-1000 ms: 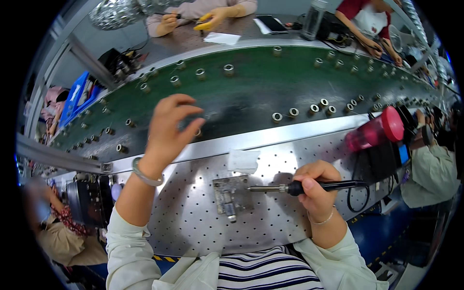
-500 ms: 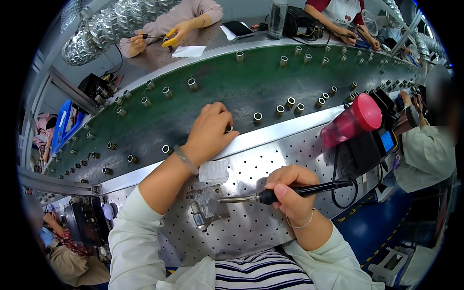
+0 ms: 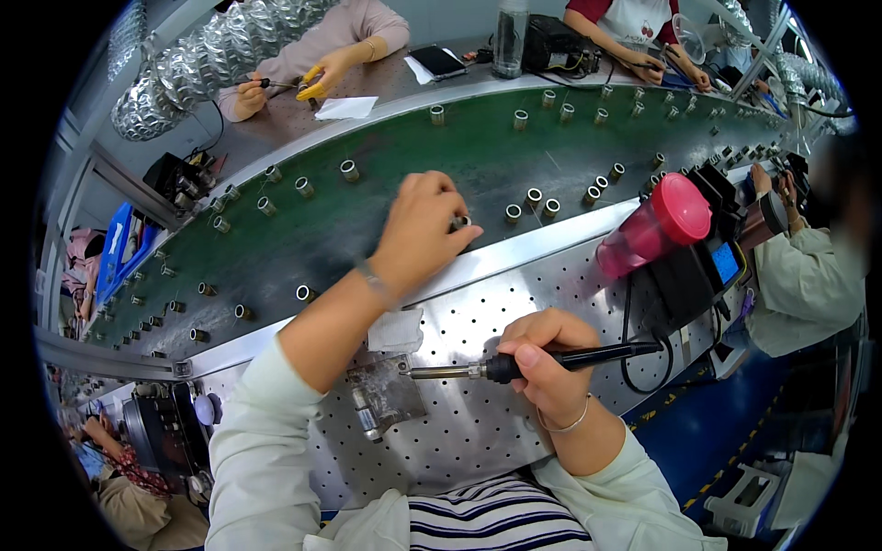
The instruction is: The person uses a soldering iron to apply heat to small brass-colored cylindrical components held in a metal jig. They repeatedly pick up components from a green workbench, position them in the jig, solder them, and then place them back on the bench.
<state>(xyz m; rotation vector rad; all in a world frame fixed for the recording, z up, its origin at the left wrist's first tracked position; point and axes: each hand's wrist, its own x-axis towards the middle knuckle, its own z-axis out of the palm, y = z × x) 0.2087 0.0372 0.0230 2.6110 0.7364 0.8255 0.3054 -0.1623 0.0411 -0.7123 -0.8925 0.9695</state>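
Over the green belt, my left hand curls its thumb and fingers around a small hollow metal cylinder; its lower part is hidden by the fingers. My right hand grips a black-handled soldering iron like a pen. The iron's metal tip points left, over a worn metal plate on the perforated bench. Another metal cylinder lies on its side along the plate's left edge. Beyond the plate is a folded white pad, close to my left forearm.
The green belt carries several upright metal cylinders and has a raised metal edge on my side. A pink-lidded cup stands right, beside a black soldering station, its cord looping to the iron. Co-workers sit across the belt and at both sides.
My left hand has moved right and slightly away from me along the belt. My right hand still holds the soldering iron in nearly the same place. The whole view has shifted slightly.
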